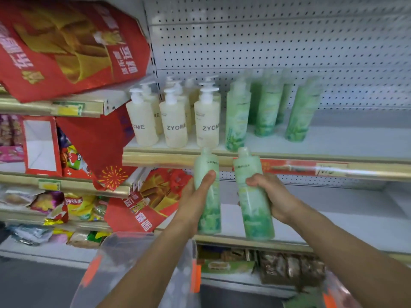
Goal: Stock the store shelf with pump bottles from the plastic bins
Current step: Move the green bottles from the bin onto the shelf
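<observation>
Store shelf [333, 138], green bottles [266, 112] standing, hands [270, 193] gripping two

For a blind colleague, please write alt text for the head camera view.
Two hands, left hand and right hand, each hold a green bottle upright below a shelf of cream pump bottles and green bottles.
</observation>
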Demonstrator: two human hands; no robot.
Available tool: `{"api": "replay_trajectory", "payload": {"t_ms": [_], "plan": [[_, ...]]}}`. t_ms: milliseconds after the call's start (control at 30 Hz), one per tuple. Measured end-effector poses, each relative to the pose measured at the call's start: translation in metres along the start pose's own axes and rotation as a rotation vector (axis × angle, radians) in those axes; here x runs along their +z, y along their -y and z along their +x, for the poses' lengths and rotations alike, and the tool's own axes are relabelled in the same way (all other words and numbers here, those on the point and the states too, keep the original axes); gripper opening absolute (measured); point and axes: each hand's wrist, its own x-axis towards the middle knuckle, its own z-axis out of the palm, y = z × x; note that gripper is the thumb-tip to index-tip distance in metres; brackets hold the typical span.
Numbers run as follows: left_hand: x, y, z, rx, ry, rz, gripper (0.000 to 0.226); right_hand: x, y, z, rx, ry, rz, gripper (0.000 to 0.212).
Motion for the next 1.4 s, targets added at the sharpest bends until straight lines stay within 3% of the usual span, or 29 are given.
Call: {"api": "replay_trajectory", "payload": {"t_ms": [233, 367, 433, 1033, 1167, 1233, 1300, 1333, 1400], "plan": [[0.059, -0.03, 0.005, 0.127, -0.047, 0.008, 0.04, -0.053, 0.072, 0.013, -0.297, -0.165, -0.121, 0.07], [0.074, -0.04, 0.009, 0.145, -0.063, -0.002, 0.046, -0.07, 0.114, 0.032, -0.462, -0.21, -0.116, 0.041], [0.079, -0.043, 0.01, 0.151, -0.074, -0.013, 0.046, -0.074, 0.13, 0.042, -0.507, -0.187, -0.141, 0.036], [0.098, -0.05, 0.022, 0.157, -0.152, -0.012, 0.045, -0.106, 0.119, 0.113, -0.45, -0.073, -0.36, 0.05], [0.108, -0.051, 0.02, 0.182, -0.136, 0.021, 0.054, -0.104, 0.116, 0.107, -0.458, -0.144, -0.46, 0.06], [0.113, -0.051, 0.02, 0.217, -0.131, 0.06, 0.061, -0.1, 0.115, 0.094, -0.568, -0.284, -0.507, 0.068], [0.12, -0.052, 0.02, 0.248, -0.132, 0.081, 0.061, -0.096, 0.121, 0.073, -0.719, -0.396, -0.506, 0.061], [0.125, -0.054, 0.02, 0.263, -0.125, 0.093, 0.061, -0.095, 0.127, 0.061, -0.736, -0.364, -0.487, 0.055], [0.137, -0.062, 0.021, 0.302, -0.091, 0.122, 0.066, -0.095, 0.144, 0.04, -0.633, -0.136, -0.494, 0.053]]}}
